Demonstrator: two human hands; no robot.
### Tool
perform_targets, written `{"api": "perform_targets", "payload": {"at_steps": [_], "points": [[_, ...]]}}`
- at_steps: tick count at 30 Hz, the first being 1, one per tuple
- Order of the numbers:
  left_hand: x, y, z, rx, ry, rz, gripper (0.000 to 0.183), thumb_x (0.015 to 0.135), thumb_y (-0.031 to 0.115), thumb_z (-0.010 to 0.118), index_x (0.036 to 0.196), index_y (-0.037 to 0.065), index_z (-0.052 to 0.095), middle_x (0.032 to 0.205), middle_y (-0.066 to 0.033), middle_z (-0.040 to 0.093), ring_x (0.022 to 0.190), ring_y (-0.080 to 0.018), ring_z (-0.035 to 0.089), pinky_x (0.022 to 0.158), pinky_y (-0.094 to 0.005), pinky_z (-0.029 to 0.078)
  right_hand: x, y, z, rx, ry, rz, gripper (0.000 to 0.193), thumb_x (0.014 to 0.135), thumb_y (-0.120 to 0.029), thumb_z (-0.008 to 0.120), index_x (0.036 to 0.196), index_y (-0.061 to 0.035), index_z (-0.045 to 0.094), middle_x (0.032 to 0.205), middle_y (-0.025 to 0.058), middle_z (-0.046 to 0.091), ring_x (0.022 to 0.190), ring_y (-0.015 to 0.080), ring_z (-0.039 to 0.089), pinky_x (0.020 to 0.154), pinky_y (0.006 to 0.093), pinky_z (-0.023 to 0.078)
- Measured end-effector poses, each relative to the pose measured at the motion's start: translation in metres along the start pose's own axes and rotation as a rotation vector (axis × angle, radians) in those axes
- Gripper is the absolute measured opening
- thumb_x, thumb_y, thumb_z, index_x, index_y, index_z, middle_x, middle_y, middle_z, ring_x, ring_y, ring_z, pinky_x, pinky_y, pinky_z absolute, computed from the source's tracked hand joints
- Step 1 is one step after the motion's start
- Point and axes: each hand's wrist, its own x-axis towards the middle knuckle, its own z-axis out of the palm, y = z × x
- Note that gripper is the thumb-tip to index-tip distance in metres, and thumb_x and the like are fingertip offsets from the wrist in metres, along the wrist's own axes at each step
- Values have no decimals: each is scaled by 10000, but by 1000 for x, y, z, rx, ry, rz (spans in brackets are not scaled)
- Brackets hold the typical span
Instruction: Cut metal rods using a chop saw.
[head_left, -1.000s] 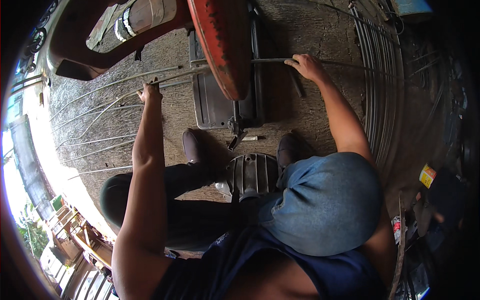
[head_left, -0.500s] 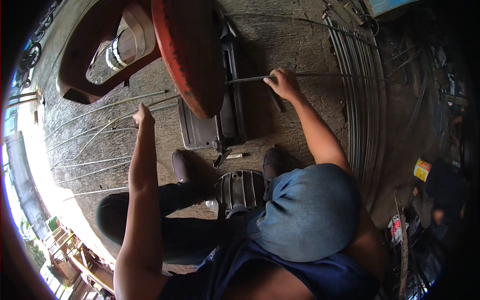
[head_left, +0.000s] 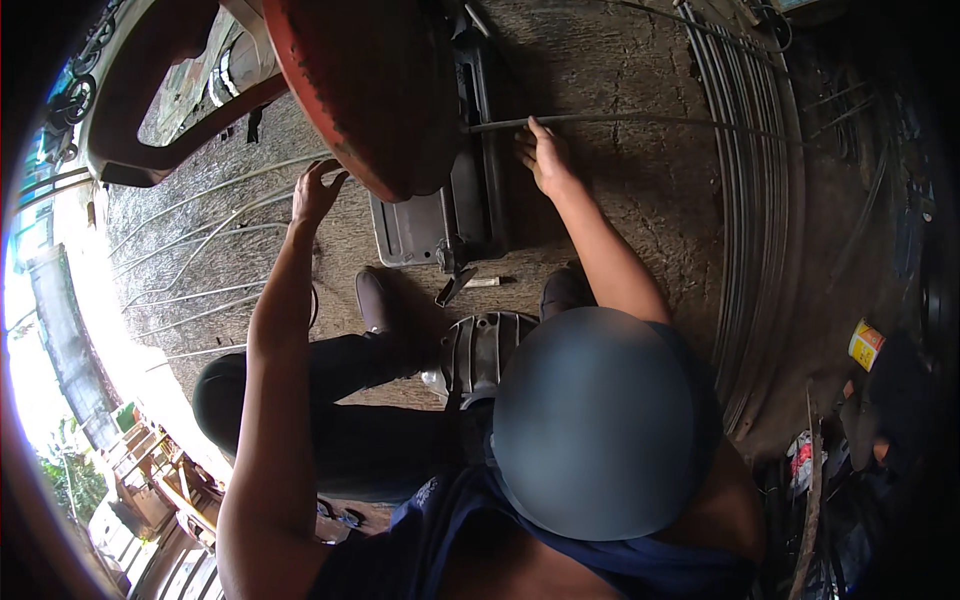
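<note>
- At the lower left, pale wooden pieces (head_left: 150, 470) stand in bright light.
- A saw's dark handle (head_left: 120, 140) loops out at the upper left.
- Loose thin rods (head_left: 200, 292) lie spread over the rough floor (head_left: 350, 232).
- The left hand (head_left: 318, 190) is just beside the guard's lower edge, fingers bent and thumb apart; whether they have hold of anything cannot be told.
- The saw's worn red guard (head_left: 350, 110) hangs over a dark metal base (head_left: 412, 225).
- A ribbed metal casing (head_left: 475, 350) sits between the person's legs; its inside is hidden.
- The right hand (head_left: 545, 158) is partly open, upper fingertips at the long rod, the other fingers loosely bent below.
- That long rod (head_left: 630, 118) runs from behind the guard rightward across a bundle of rods (head_left: 738, 160).
- At the far right, a yellow-and-white can (head_left: 866, 344) leans near dark clutter; what it holds cannot be told.
</note>
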Motion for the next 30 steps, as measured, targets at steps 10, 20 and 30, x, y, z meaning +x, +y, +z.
{"api": "perform_targets", "payload": {"at_steps": [10, 20, 30], "points": [[5, -21, 10, 256, -159, -151, 178, 874, 225, 581, 948, 93, 675, 932, -165, 689, 829, -399, 654, 695, -481, 521, 8, 10, 20, -124, 154, -50, 259, 856, -362, 743, 903, -133, 631, 845, -24, 551, 787, 123, 512, 646, 397, 443], [6, -25, 13, 261, -162, -107, 192, 883, 212, 541, 917, 77, 674, 896, -182, 683, 821, -410, 645, 696, -492, 516, 11, 12, 19, -125, 88, -64, 251, 914, -330, 666, 1033, -119, 600, 970, 53, 671, 916, 201, 640, 789, 444, 440], [7, 1, 0, 180, -135, -44, 150, 894, 214, 571, 919, 104, 670, 910, -144, 678, 810, -392, 640, 676, -481, 506, 6, 9, 23, -113, 102, -63, 275, 921, -353, 651, 1044, -114, 594, 959, 65, 680, 913, 208, 640, 796, 450, 434]]}}
